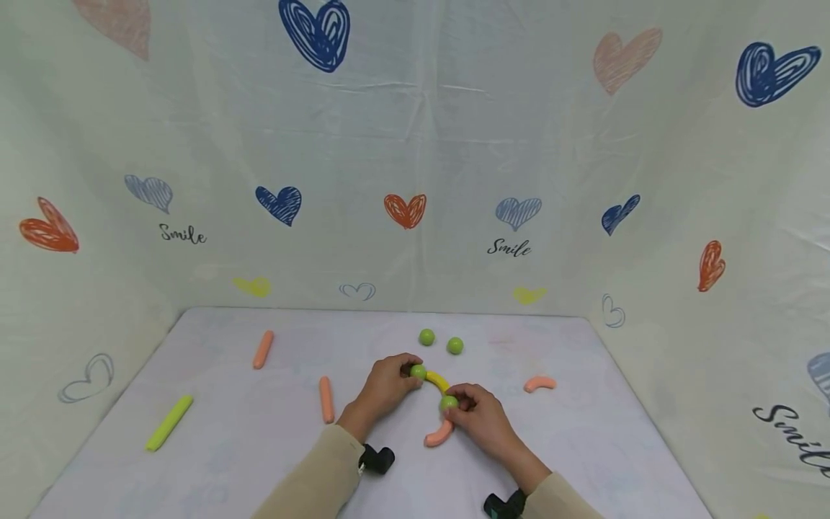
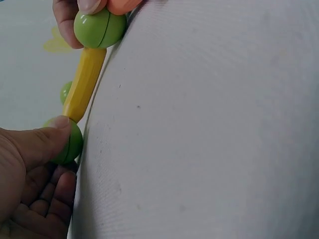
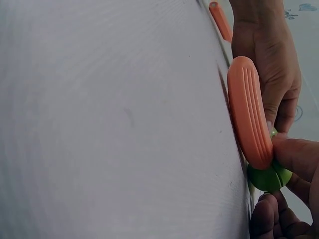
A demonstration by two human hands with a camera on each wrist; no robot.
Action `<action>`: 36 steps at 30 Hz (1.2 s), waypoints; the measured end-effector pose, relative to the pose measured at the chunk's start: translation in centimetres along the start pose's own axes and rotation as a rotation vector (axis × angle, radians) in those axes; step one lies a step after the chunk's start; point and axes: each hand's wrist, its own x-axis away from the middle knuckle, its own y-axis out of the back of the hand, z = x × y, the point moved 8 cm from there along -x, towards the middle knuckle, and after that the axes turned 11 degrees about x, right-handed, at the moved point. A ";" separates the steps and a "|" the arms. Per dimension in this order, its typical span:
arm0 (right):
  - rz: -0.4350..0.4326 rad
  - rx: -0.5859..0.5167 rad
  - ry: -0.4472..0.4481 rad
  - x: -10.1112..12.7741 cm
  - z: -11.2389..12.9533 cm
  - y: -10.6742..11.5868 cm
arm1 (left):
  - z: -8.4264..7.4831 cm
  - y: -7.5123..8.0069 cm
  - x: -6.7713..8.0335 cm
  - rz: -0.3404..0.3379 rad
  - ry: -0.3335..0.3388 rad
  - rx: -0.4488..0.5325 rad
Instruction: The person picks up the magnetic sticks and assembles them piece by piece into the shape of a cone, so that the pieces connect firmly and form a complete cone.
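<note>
In the head view my left hand (image 1: 387,383) pinches a green ball (image 1: 418,372) between thumb and fingers. A curved yellow stick (image 1: 437,380) runs from it to a second green ball (image 1: 448,404), which my right hand (image 1: 485,419) pinches. Below that ball sits a curved orange stick (image 1: 439,435), its upper end right at the ball. The left wrist view has the yellow stick (image 2: 85,82) spanning both balls, a thin seam on the farther ball (image 2: 101,29). In the right wrist view the grooved orange stick (image 3: 249,112) meets the green ball (image 3: 269,178) under my thumb.
Two loose green balls (image 1: 426,336) lie behind my hands on the white table (image 1: 233,461). A curved orange stick (image 1: 540,383) is off to the right. On the left lie two straight orange sticks (image 1: 326,399) and a yellow-green stick (image 1: 170,423). A heart-printed curtain (image 1: 454,144) surrounds the table.
</note>
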 end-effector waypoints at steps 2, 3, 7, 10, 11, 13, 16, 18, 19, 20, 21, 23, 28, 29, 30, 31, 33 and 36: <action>0.003 0.000 0.003 0.0 -0.1 0.0 | 0.1 -0.1 0.0 0.000 0.009 -0.001; 0.003 0.003 0.005 0.0 -0.1 0.0 | 0.1 -0.1 -0.1 -0.001 0.013 0.000; 0.008 -0.001 0.019 0.1 -0.1 0.0 | 0.4 -0.2 -0.2 0.002 0.030 0.003; 0.013 -0.005 0.019 0.1 -0.2 0.1 | 0.4 -0.1 -0.2 0.006 0.025 0.005; 0.014 -0.001 0.023 0.1 -0.2 0.1 | 0.4 -0.1 -0.2 0.009 0.023 0.006; 0.015 0.004 0.015 0.1 -0.3 0.1 | 0.3 -0.1 -0.2 0.015 0.020 0.007; 0.019 0.014 0.013 0.1 -0.3 0.1 | 0.3 -0.1 -0.3 0.022 0.015 0.011; 0.021 0.014 0.011 0.1 -0.4 0.1 | 0.4 -0.1 -0.3 0.025 0.021 0.015; 0.021 0.012 0.010 0.1 -0.4 0.1 | 0.5 -0.2 -0.3 0.027 0.022 0.015; 0.021 0.011 0.007 0.1 -0.4 0.0 | 0.5 -0.2 -0.3 0.028 0.023 0.015; 0.021 0.010 0.005 0.1 -0.5 0.0 | 0.5 -0.2 -0.3 0.031 0.019 0.014; 0.020 0.006 0.003 0.1 -0.4 0.0 | 0.4 -0.2 -0.2 0.031 0.018 0.014; 0.016 0.001 -0.001 0.1 -0.4 0.0 | 0.5 -0.3 -0.2 0.026 0.018 0.015; 0.015 0.000 -0.001 0.1 -0.4 0.0 | 0.5 -0.3 -0.1 0.025 0.017 0.015; 0.013 0.001 0.000 0.1 -0.4 0.0 | 0.5 -0.3 -0.1 0.024 0.016 0.016; 0.011 0.001 0.000 0.1 -0.4 0.0 | 0.4 -0.3 -0.1 0.022 0.013 0.016; 0.008 0.001 0.000 0.1 -0.4 0.0 | 0.3 -0.3 0.0 0.022 0.005 0.018; 0.004 0.000 -0.001 0.1 -0.3 0.1 | 0.1 -0.2 0.1 0.023 0.001 0.021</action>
